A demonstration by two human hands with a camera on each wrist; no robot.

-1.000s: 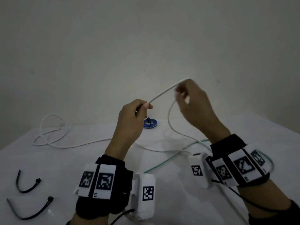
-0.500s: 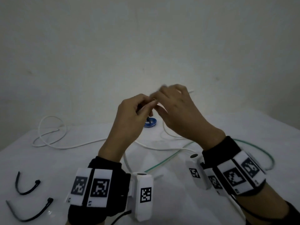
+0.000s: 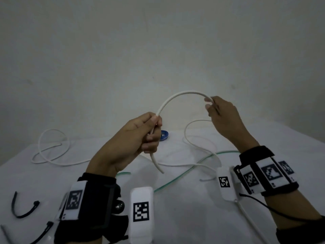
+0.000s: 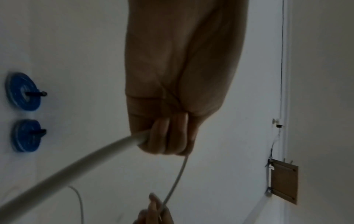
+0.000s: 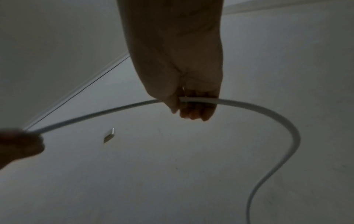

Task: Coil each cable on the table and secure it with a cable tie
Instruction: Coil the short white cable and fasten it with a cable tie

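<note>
A long white cable (image 3: 182, 93) arches in the air between my hands. My left hand (image 3: 149, 132) grips it near one end, and a short free tail (image 3: 155, 164) hangs below the fist. My right hand (image 3: 213, 107) pinches the cable further along, up and to the right. From there the cable drops in a loop (image 3: 190, 134) to the white table (image 3: 193, 217) and trails off left in loose loops (image 3: 51, 148). The left wrist view shows my fingers (image 4: 164, 136) curled round the cable (image 4: 76, 165). In the right wrist view the cable (image 5: 249, 106) passes through my fingers (image 5: 193, 109).
A thin green cable (image 3: 177, 176) lies across the table under my hands. Two black cable ties (image 3: 24, 208) (image 3: 40, 233) lie at the near left edge. A blue coiled cable (image 3: 164, 135), tied, sits at the back of the table behind my left hand; the left wrist view shows two (image 4: 23, 92) (image 4: 26, 134).
My hands, together half a second ago, have moved apart. The right hand has slid right along the cable, leaving an arch of it between the hands.
</note>
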